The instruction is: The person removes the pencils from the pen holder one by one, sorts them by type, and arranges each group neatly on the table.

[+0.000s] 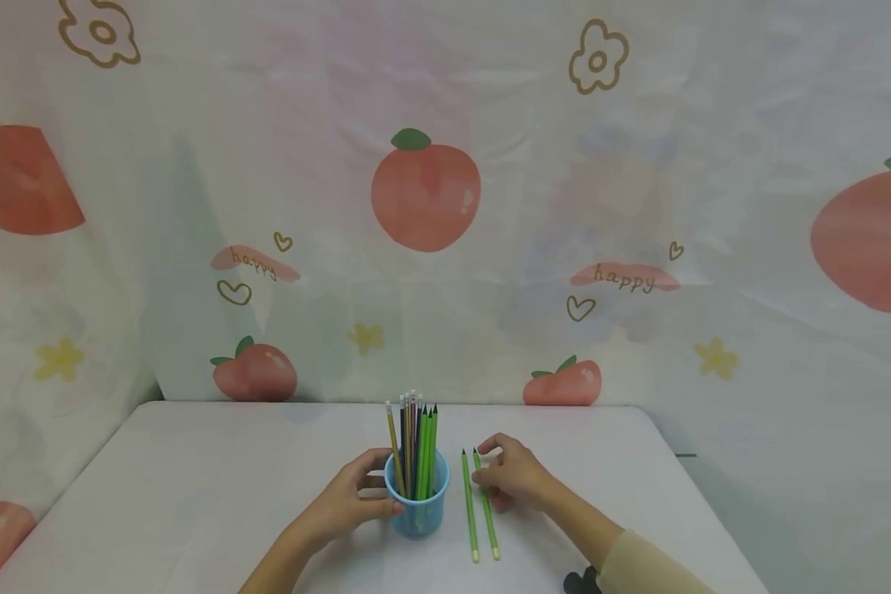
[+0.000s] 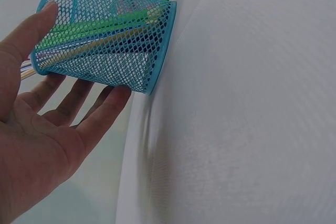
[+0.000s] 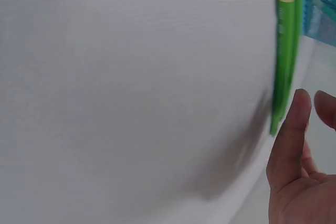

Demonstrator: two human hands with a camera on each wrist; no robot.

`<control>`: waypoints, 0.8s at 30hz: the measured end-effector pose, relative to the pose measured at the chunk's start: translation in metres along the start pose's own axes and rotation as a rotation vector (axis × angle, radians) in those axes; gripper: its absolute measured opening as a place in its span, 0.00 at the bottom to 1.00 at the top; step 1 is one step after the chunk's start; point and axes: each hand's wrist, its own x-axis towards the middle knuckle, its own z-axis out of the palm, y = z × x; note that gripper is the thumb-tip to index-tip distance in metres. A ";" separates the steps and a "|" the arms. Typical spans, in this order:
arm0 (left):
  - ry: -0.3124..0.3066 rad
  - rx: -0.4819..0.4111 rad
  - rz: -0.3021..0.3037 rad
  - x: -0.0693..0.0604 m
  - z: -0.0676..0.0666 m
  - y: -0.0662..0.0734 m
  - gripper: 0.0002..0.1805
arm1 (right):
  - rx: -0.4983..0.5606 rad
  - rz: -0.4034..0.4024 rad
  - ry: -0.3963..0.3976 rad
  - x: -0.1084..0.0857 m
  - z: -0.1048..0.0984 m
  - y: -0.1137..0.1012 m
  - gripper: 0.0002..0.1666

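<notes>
My left hand (image 1: 341, 507) holds a light blue mesh pencil cup (image 1: 418, 521), thumb on the near side and fingers around the far side. In the left wrist view, the thumb and fingers lie on opposite sides of the mesh. Green pencils (image 1: 426, 458) with dark tips up stand in the cup beside several eraser-topped pencils (image 1: 394, 445). To the cup's right, two green pencils (image 1: 469, 511) lie side by side, tips away from me. My right hand (image 1: 518, 474) is bent over the right-hand pencil (image 1: 489, 521); the right wrist view shows its thumb and finger apart, nothing between them.
A white-covered table (image 1: 215, 503) carries everything. Behind it hangs a pale cloth backdrop (image 1: 327, 206) printed with fruit, flowers and hearts. A small black object (image 1: 579, 582) lies by the right sleeve (image 1: 642, 565) near the lower edge.
</notes>
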 end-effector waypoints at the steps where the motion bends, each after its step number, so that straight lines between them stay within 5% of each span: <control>1: 0.000 0.001 0.000 0.000 0.000 0.000 0.42 | 0.018 -0.019 0.000 -0.001 -0.002 -0.002 0.26; 12: -0.006 -0.016 0.015 -0.001 0.000 0.000 0.41 | 0.257 -0.226 -0.072 -0.009 -0.012 -0.034 0.20; 24: -0.005 -0.010 -0.004 -0.001 0.001 0.002 0.42 | 0.238 -0.345 -0.094 -0.013 0.006 -0.046 0.22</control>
